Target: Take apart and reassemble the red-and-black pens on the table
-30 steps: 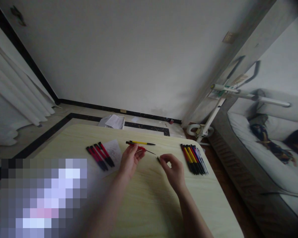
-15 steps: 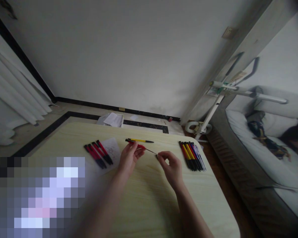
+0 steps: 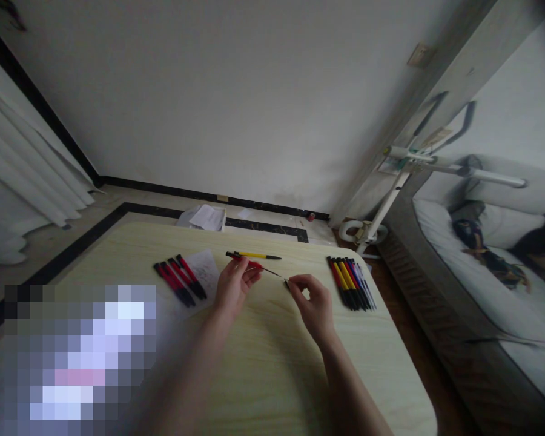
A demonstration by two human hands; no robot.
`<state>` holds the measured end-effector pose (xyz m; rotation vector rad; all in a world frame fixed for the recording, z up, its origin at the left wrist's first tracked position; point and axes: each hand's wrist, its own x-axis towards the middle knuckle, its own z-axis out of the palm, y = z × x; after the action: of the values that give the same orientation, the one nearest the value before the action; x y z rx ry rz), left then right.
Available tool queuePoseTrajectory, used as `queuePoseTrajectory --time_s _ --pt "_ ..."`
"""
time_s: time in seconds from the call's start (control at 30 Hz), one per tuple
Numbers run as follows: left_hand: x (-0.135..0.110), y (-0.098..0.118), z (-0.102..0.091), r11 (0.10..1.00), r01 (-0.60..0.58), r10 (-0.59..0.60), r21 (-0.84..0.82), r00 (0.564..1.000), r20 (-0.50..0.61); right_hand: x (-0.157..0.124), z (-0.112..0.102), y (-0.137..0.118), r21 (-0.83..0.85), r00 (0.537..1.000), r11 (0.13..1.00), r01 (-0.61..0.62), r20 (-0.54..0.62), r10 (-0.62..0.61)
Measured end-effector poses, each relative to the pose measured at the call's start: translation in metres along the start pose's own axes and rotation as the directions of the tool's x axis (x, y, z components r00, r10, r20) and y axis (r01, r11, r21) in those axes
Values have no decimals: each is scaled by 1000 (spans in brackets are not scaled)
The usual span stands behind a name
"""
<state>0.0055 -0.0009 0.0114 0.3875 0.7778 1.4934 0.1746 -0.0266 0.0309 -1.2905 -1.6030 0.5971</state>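
Left hand (image 3: 232, 283): fingers closed around a red pen barrel (image 3: 254, 265), held above the table (image 3: 258, 369), with a thin refill (image 3: 271, 272) projecting from its end towards the other hand. Right hand (image 3: 315, 300): thumb and forefinger pinched on a small dark piece (image 3: 286, 283) at the refill's tip; whether the two touch cannot be determined. Just beyond the barrel lies a yellow-and-black pen (image 3: 257, 255). On the left, red-and-black pens (image 3: 188, 275) lie side by side, partly over a marked paper sheet (image 3: 211, 266). On the right, a row of mixed-colour pens (image 3: 346, 280) lies near the table's edge.
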Motion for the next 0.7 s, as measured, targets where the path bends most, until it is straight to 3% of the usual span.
queuePoseTrajectory --time_s 0.2,0.43,0.7 --pt "-5 -7 7 999 29 -31 36 998 47 -2 1 -1 -16 1000 1000 10 14 -9" --pt "-2 -4 4 1000 21 -21 -9 1000 6 -2 1 2 -8 998 1000 -1 -57 1" --pt "-3 -5 6 999 32 -32 26 999 17 -2 2 0 -3 999 1000 0 -32 0"
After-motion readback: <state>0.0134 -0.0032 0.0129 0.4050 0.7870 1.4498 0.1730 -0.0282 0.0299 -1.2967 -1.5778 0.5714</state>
